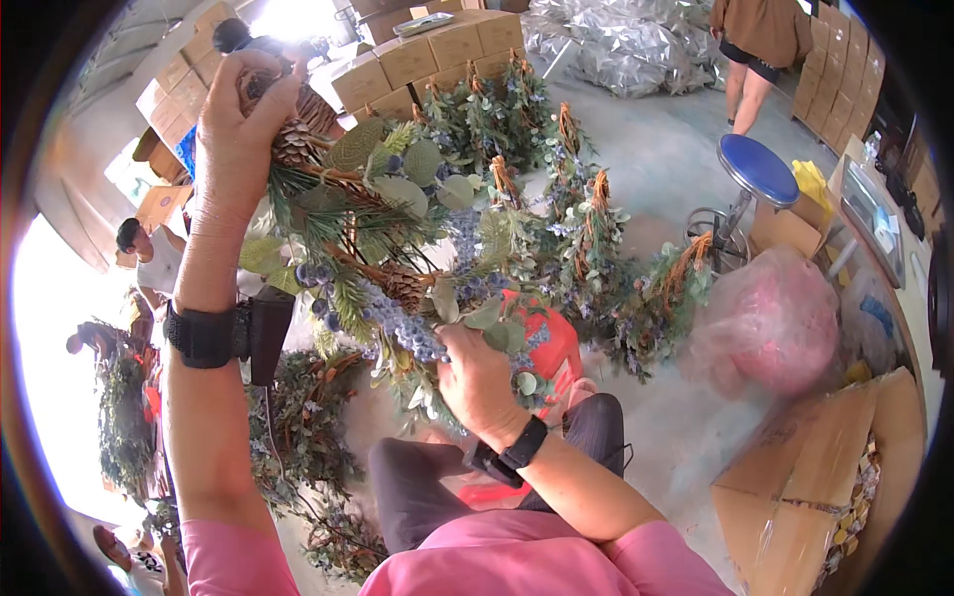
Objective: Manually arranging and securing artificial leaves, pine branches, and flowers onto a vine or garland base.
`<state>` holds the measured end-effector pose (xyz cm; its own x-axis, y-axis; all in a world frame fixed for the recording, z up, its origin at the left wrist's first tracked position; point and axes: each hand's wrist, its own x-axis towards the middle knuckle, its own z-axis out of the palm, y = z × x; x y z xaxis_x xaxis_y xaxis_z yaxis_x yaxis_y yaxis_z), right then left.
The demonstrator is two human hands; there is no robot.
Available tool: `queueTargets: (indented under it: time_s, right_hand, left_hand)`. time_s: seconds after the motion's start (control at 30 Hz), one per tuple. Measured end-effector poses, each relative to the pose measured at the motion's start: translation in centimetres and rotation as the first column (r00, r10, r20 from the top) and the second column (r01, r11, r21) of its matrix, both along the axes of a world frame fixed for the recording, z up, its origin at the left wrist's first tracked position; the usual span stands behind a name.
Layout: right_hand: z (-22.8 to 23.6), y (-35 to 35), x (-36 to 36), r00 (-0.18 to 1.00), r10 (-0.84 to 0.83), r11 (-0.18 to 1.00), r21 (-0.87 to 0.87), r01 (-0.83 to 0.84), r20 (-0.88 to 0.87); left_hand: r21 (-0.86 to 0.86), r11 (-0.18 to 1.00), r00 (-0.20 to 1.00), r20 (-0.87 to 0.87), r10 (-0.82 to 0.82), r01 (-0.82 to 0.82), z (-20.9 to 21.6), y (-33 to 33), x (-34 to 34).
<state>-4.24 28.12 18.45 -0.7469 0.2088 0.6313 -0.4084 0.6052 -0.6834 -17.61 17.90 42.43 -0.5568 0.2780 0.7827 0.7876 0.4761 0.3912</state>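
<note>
Left hand (241,119) grips greenery (343,211); long axis toward right hand (481,383).

Foliage spray (393,214) fills the gap between left hand (243,114) and right hand (480,382), blocking a straight pass between the 2. Beyond it, tied green bundles (586,233) block the way forward; left side blocked low by greenery heap (303,417). Right hand has room rightward over bare floor (671,427), up to open carton (785,467) and pink wrapped bundle (785,318). Farther back, floor lane between tied bundles and blue stool (758,169).
</note>
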Motion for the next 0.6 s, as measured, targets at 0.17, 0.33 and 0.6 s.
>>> queueTargets:
  time_s: [0.17,0.33,0.6]
  right_hand:
    - [-0.2,-0.4,-0.9,0.98,0.178,0.975,-0.154,-0.163,0.09]
    - [0.7,1.3,1.9,0.982,0.191,0.974,-0.122,-0.19,-0.001]
    - [1.9,3.4,0.6,0.997,-0.059,0.998,0.029,0.061,-0.058]
  left_hand:
    - [0.043,0.996,0.997,0.008,-0.074,0.074,-0.1,0.3,0.5]
    - [0.06,0.993,0.994,0.029,-0.103,0.101,-0.5,-1.1,0.4]
    - [0.078,0.988,0.991,-0.006,-0.132,0.132,-0.6,-0.7,1.2]
